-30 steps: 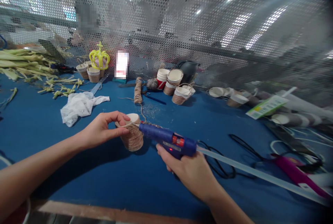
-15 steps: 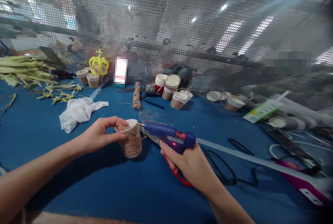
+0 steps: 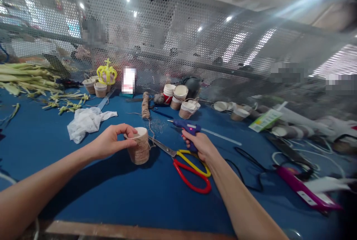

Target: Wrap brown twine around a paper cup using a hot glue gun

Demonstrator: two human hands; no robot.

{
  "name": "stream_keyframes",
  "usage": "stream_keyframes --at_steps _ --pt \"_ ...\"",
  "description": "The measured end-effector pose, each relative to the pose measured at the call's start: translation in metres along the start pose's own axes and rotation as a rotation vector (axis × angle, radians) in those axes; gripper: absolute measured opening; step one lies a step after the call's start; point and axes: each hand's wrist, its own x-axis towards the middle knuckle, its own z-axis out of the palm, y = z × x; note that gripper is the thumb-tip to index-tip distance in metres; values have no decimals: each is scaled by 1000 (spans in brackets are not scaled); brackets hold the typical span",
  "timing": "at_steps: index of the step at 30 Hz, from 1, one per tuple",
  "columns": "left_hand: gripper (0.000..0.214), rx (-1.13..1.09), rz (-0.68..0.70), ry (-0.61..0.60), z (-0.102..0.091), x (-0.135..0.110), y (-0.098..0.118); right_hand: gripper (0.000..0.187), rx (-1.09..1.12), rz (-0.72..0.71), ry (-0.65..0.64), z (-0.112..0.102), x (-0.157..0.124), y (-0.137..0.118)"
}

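Observation:
My left hand [image 3: 115, 141] pinches the rim of a paper cup [image 3: 140, 149] wound with brown twine, its fingers partly inside the mouth. A strand of twine runs from the cup's right side back to a twine bundle [image 3: 145, 105]. My right hand [image 3: 201, 144] is wrapped round the handle of a blue glue gun [image 3: 185, 124] with a red light on and a clear glue stick [image 3: 221, 136] out of its back. The nozzle points left, apart from the cup. Scissors [image 3: 192, 171] with one red and one yellow handle lie between cup and right forearm, blades toward the cup.
Twine-wrapped cups [image 3: 187, 109] stand at the back, beside a phone [image 3: 128, 80] and a yellow crown-shaped piece [image 3: 107, 73]. A crumpled white cloth [image 3: 85, 122] and pale plant stalks [image 3: 25, 78] lie left. A purple power strip [image 3: 304, 189] and cords lie right.
My right hand has moved the glue gun back and away from the cup, uncovering the scissors. My left hand still holds the cup in nearly the same place.

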Motion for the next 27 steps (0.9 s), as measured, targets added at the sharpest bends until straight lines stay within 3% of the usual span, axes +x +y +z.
stream_keyframes --at_steps 7,13,17,20,23,25,27 --pt "18 36 15 3 0 -2 -1 31 -228 15 36 1 12 8" --pt "18 60 26 -10 0 -2 1 28 -477 -147 184 -2 20 7" --pt "18 74 37 -13 0 -3 1 19 -585 -343 238 3 -1 -7" --pt "19 80 47 -13 0 -3 -1 15 -597 -548 113 20 -35 -24" --pt "20 69 58 -18 0 -2 -2 19 -545 -808 -204 44 -68 -35" --pt "19 62 62 -21 1 -2 -2 18 -516 -962 -232 57 -82 -37" --pt "18 55 64 -25 1 -2 -2 10 -485 -999 -210 64 -87 -36"
